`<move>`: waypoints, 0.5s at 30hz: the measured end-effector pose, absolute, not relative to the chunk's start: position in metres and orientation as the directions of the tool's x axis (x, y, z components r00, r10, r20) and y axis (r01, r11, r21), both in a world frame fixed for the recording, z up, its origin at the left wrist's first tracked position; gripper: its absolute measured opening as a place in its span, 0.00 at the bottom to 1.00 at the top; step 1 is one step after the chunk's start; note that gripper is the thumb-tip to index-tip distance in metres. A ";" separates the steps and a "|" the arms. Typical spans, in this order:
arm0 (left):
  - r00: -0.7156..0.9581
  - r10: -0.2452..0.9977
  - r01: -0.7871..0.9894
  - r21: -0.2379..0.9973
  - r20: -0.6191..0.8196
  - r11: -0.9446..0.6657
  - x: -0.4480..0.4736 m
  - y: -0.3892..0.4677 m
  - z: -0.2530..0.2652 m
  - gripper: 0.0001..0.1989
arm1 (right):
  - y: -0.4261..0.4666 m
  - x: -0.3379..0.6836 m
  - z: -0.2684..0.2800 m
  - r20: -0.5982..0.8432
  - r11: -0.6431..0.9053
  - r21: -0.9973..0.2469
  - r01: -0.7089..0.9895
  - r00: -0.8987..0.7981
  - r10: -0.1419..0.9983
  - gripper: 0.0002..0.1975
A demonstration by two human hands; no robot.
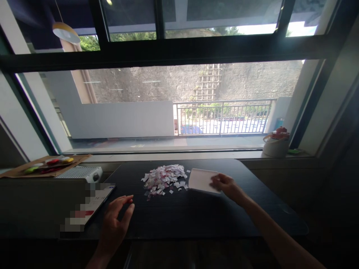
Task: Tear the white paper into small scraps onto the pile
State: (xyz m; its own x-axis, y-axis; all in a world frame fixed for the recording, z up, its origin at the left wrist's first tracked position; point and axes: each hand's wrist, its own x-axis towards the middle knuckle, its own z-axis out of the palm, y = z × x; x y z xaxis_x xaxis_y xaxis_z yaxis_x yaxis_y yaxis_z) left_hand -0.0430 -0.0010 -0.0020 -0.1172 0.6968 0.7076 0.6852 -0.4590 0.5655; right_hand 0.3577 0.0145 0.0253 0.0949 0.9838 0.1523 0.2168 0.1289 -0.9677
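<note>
Your right hand has its fingers closed on the near right edge of a flat white sheet, pinching it where it lies on the table. Your left hand grips nothing: its fingers are spread and slightly curled, hovering just above the table, well to the left of the sheet and nearer to you.

Progress, as a judgement: a heap of torn paper scraps lies just left of the sheet, its nearest bits almost touching the sheet's left edge. The heap is gathered but loose, with stray bits around its near side. No scraps appear on the sheet, so any collecting onto it looks not yet begun.

Materials: the scraps are small, irregular, white with pink and red print, thin and light. The sheet is smooth, roughly rectangular, whether paper or thin card cannot be told. The table is dark, matte, with a fine lined grain and rounded corners.

Far left of the sheet lies a booklet; beyond it, a white appliance.
</note>
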 end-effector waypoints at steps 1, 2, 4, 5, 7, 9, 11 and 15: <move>-0.119 0.699 0.684 0.569 0.705 -0.457 -0.043 -0.002 -0.001 0.15 | 0.006 0.357 0.027 0.141 0.126 -0.969 0.210 0.058 0.988 0.22; -0.120 0.702 0.683 0.572 0.702 -0.455 -0.042 -0.002 -0.001 0.15 | -0.002 0.355 0.028 0.137 0.128 -0.972 0.195 0.036 0.990 0.22; -0.122 0.706 0.684 0.574 0.698 -0.449 -0.042 -0.003 0.000 0.15 | -0.012 0.351 0.031 0.148 0.138 -0.976 0.169 0.049 0.988 0.23; -0.123 0.707 0.685 0.575 0.697 -0.448 -0.041 -0.003 0.001 0.15 | -0.015 0.349 0.031 0.151 0.139 -0.977 0.162 0.061 0.987 0.24; -0.124 0.708 0.685 0.576 0.695 -0.446 -0.041 -0.003 0.001 0.15 | -0.018 0.343 0.032 0.143 0.130 -0.978 0.166 0.069 0.987 0.25; -0.123 0.706 0.689 0.572 0.697 -0.445 -0.040 -0.003 0.002 0.14 | -0.020 0.339 0.031 0.131 0.119 -0.976 0.180 0.056 0.990 0.26; -0.117 0.704 0.694 0.564 0.701 -0.447 -0.040 -0.004 0.002 0.14 | -0.023 0.338 0.030 0.136 0.122 -0.970 0.210 0.056 0.989 0.26; -0.106 0.703 0.699 0.556 0.703 -0.450 -0.040 -0.004 0.003 0.14 | -0.039 0.343 0.025 0.171 0.124 -0.952 0.278 0.152 0.973 0.27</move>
State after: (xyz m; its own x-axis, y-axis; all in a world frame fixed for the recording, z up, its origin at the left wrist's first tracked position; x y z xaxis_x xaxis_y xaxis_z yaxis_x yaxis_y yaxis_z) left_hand -0.0398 -0.0043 0.0033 -0.1063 0.7034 0.7027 0.6986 -0.4501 0.5563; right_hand 0.3427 -0.0385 0.0250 0.1522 0.9734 0.1714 0.2783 0.1243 -0.9524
